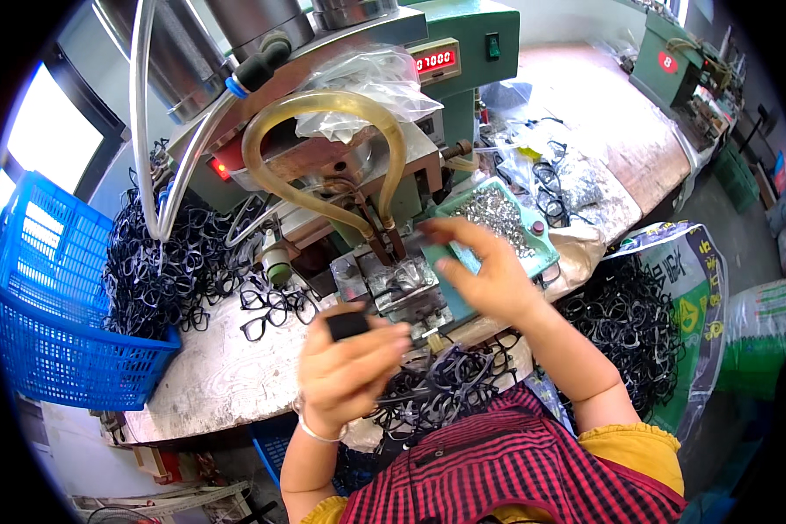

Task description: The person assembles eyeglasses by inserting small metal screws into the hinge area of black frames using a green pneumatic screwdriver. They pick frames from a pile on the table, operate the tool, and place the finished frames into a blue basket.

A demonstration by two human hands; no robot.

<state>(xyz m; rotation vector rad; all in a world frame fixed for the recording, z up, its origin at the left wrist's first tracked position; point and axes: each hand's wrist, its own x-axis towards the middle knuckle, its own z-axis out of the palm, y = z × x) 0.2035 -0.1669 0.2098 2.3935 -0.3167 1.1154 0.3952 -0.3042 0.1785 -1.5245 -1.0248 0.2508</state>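
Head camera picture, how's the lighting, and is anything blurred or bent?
Head view: bright daylight from the window at upper left, nearly blown out; the far bench top is washed pale; both hands, left and right, are slightly motion-blurred; fisheye bends the blue crate and darkens the corners.

Your left hand (348, 367) closes around a black piece (348, 325), its lower part buried in your fingers, its shape beyond telling. Your right hand (480, 266) blurs at the fingertips; whether they pinch anything cannot be told. That hand covers part of the green tray (533, 229), whose silvery bits are too small to make out singly. The blue basket (52, 314) hides the foot of the black frame heap (162, 262) and runs off at the picture's dark rim. Your apron (515, 463) is cut off by the lower edge.
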